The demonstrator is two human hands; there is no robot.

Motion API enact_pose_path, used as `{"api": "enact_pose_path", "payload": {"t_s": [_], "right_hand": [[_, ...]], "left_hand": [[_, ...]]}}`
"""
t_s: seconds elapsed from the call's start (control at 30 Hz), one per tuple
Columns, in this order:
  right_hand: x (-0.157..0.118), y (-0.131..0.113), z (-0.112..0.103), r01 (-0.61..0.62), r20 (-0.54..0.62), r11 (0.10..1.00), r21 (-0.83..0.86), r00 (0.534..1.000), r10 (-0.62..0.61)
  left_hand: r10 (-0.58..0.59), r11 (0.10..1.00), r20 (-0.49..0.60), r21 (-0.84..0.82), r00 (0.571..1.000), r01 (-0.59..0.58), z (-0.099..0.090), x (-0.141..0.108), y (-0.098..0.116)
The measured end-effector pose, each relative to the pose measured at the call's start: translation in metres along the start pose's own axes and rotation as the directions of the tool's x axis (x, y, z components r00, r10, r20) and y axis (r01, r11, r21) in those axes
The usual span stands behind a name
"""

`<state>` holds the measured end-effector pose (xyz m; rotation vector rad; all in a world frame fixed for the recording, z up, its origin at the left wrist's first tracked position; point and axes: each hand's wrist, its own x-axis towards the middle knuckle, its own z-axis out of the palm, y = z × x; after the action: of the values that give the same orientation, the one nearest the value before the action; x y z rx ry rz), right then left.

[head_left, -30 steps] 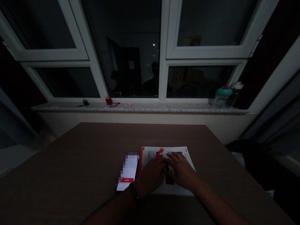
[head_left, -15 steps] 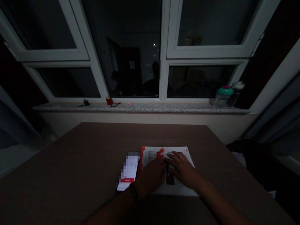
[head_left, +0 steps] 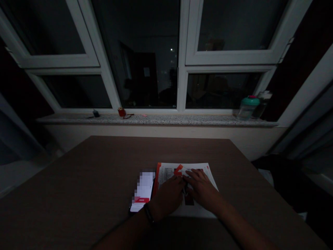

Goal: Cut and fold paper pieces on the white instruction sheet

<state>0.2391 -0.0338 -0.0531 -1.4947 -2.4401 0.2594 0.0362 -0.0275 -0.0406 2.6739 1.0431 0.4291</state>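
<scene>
My left hand (head_left: pixel 169 194) is closed, its fingertips on a small folded piece of paper (head_left: pixel 178 169), white with an orange-red end. Fingers stretched out, my right hand (head_left: pixel 204 191) lies over the other side of that paper, its fingertips close to the left ones. Where the fingers meet, the paper's shape is mostly hidden and dark. Both hands rest above a printed magazine or booklet (head_left: pixel 188 210) with an orange left edge. Left of it, a lit phone (head_left: pixel 142 203) lies beside my left wrist, which wears a dark band (head_left: pixel 148 212).
The brown table (head_left: pixel 91 166) reaches toward a wall below a window. On the speckled sill (head_left: pixel 166 119) stand a small red jar (head_left: pixel 121 111), a dark little bottle (head_left: pixel 96 113), a teal-lidded bottle (head_left: pixel 248 106) and a clear bottle (head_left: pixel 262 104). The room is dim.
Hardly anything differs. My right hand and forearm have shifted very slightly; the paper, booklet and phone keep their places.
</scene>
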Motion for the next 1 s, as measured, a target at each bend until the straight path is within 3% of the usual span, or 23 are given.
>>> {"api": "enact_pose_path", "payload": {"t_s": [1.0], "right_hand": [[0.0046,-0.0034,-0.0021,-0.034,-0.02,0.999,0.019,0.999,0.035]], "left_hand": [[0.05,0.998,0.021,-0.027,0.999,-0.049,-0.0093,-0.0001,0.0033]]}}
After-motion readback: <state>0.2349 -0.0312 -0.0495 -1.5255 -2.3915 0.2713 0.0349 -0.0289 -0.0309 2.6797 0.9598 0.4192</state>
